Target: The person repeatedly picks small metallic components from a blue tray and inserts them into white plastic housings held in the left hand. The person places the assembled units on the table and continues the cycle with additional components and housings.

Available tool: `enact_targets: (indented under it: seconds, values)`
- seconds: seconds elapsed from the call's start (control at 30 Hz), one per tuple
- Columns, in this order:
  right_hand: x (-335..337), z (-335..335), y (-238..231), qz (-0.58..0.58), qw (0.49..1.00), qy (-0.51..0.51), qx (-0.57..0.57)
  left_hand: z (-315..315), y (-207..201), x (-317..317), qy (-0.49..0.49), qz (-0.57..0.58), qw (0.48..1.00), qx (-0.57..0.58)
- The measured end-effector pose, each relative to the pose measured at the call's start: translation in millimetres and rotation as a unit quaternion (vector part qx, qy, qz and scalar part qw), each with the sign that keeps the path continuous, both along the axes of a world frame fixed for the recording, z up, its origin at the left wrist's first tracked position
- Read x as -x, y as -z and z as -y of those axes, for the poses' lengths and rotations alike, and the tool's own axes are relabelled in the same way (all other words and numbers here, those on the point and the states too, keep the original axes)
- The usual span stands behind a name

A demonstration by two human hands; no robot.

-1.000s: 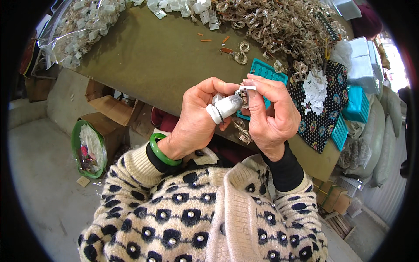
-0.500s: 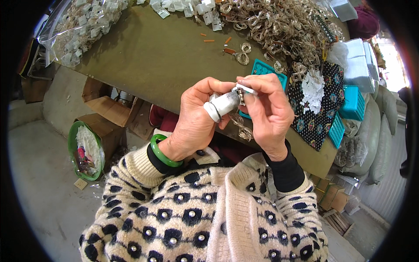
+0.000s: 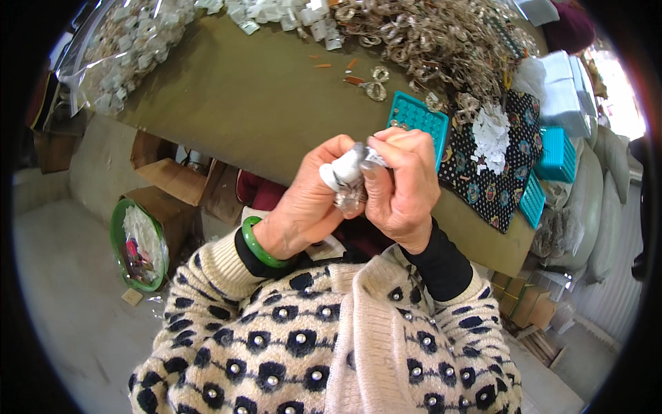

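Observation:
In front of my chest, both hands meet around a small white plastic case (image 3: 376, 157), mostly covered by fingers. My left hand (image 3: 300, 196) is closed on it; its thumb wears a white sleeve (image 3: 343, 171) with a grey, smudged tip. My right hand (image 3: 407, 190) pinches the case from the other side, thumb and fingers pressed together. A coil of thin clear wire (image 3: 350, 200) shows below the sleeved thumb. What lies inside the case is hidden. Just beyond my right hand, a teal tray (image 3: 422, 124) with round pockets rests on the table.
Across the table (image 3: 262, 96) lie a heap of coiled wires (image 3: 427, 41), white plastic pieces (image 3: 283, 14) and a clear bag of similar pieces (image 3: 131, 55). White scraps (image 3: 491, 138) sit on a patterned cloth (image 3: 517, 186). A green basin (image 3: 118, 241) stands at lower left.
Both hands have come closer together and my right hand has moved left and slightly down. The metal part seen beside the case is now covered. The wire coil shows nearer my left hand.

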State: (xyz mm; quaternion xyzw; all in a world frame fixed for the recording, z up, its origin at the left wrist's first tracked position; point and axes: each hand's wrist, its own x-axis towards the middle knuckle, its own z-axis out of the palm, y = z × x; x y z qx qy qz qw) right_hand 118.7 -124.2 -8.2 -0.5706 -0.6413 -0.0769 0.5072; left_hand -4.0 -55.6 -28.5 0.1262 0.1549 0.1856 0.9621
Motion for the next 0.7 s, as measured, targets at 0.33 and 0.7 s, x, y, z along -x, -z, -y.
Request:
enact_targets:
  seconds: [0.33,0.7]
  values:
    - [-81.5,77.6,-12.5,0.067,0.952,0.258,0.150,-31.4,1.8,5.9,-0.013,0.077,0.990,-0.115]
    - [-133.9,107.2,12.6,0.155,0.919,0.254,0.259,-20.6,0.4,-5.7,0.033,-0.005,0.991,-0.128]
